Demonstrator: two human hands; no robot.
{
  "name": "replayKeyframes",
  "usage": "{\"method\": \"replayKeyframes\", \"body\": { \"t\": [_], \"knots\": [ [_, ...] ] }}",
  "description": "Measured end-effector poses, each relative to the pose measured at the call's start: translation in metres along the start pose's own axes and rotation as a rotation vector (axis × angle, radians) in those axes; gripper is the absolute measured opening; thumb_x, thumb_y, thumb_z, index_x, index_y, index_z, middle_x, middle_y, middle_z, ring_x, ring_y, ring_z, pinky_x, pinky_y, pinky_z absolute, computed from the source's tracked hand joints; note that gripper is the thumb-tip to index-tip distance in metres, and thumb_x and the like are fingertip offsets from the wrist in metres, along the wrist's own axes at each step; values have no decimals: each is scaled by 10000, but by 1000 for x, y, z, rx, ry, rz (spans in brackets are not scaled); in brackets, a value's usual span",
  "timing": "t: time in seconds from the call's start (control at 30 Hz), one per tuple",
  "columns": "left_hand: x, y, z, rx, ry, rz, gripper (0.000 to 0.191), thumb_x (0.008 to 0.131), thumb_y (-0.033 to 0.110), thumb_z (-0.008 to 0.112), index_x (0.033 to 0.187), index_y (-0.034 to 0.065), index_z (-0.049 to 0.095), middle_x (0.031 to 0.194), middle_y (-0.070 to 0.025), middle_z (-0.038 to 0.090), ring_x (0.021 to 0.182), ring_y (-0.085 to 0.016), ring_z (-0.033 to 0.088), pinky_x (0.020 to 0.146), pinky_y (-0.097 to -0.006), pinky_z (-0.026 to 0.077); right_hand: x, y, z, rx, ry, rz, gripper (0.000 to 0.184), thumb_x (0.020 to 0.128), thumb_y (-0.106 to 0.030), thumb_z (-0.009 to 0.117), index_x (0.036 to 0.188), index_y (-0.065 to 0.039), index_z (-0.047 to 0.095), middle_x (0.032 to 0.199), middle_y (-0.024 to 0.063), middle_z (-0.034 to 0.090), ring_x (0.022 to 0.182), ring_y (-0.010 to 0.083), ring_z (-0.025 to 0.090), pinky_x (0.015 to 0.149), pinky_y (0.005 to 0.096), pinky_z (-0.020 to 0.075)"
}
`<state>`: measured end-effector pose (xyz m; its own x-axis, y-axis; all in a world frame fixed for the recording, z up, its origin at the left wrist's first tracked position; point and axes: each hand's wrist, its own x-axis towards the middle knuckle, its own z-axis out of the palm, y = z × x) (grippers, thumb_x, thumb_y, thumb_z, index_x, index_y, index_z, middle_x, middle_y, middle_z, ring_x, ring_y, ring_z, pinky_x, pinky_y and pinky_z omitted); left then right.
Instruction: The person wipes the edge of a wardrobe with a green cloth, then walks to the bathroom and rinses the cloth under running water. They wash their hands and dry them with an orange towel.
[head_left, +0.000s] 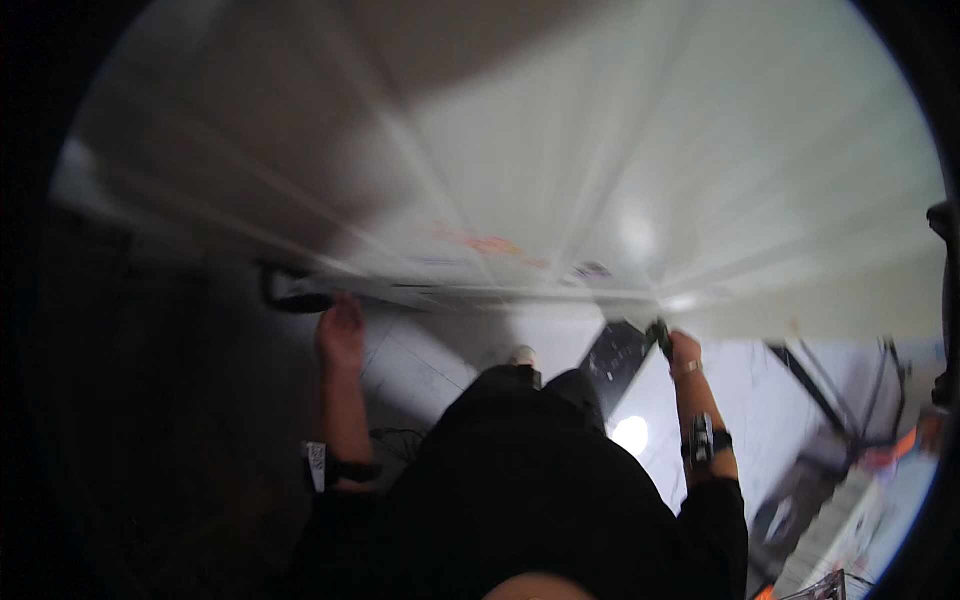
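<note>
A large white panelled surface rises in front of me, blurred, with orange marks low on it. My left hand is raised near its lower edge, close to a dark curved object; whether the two touch is unclear, and so is the pose of the fingers. At the right, my right hand is closed around a small dark green object, whose kind the blur hides. That object is close to the lower edge of the white surface.
A dark speckled strip lies on the pale marble-patterned floor. Black stand legs are at the right, near a pale ridged object. Dark cables lie near my left forearm.
</note>
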<state>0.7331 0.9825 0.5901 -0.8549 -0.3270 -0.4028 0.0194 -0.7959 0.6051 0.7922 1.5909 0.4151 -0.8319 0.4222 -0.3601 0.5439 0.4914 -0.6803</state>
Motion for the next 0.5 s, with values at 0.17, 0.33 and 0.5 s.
{"method": "replayKeyframes", "body": {
  "t": [0.17, 0.33, 0.5],
  "knots": [
    [-42, 27, 37, -379, -235, 163, 275, 885, 240, 394, 1002, 48, 553, 977, -79, 595, 917, -216, 550, 801, -356, 456, 1, -29, 20, 475, -242, 144, 234, 704, -87, 575, 904, 20, 633, 744, 55, 616, 678, 134, 552, 612, 259, 446],
    [-53, 38, 59, -520, -264, 305, 243, 891, 304, 440, 921, 86, 541, 859, -42, 571, 790, -199, 530, 742, -338, 443, 25, -53, -1, -10, -479, -33, 245, 726, -120, 570, 934, 1, 617, 772, 89, 627, 699, 168, 598, 629, 276, 477],
    [-60, 62, 56, -491, 27, 454, 258, 880, 350, 445, 845, 97, 480, 712, -17, 503, 656, -180, 481, 664, -327, 445, 27, -66, -20, 190, -686, -219, 113, 696, -57, 547, 604, -117, 518, 551, 1, 447, 465, 116, 436, 418, 267, 332]
  ]
}}
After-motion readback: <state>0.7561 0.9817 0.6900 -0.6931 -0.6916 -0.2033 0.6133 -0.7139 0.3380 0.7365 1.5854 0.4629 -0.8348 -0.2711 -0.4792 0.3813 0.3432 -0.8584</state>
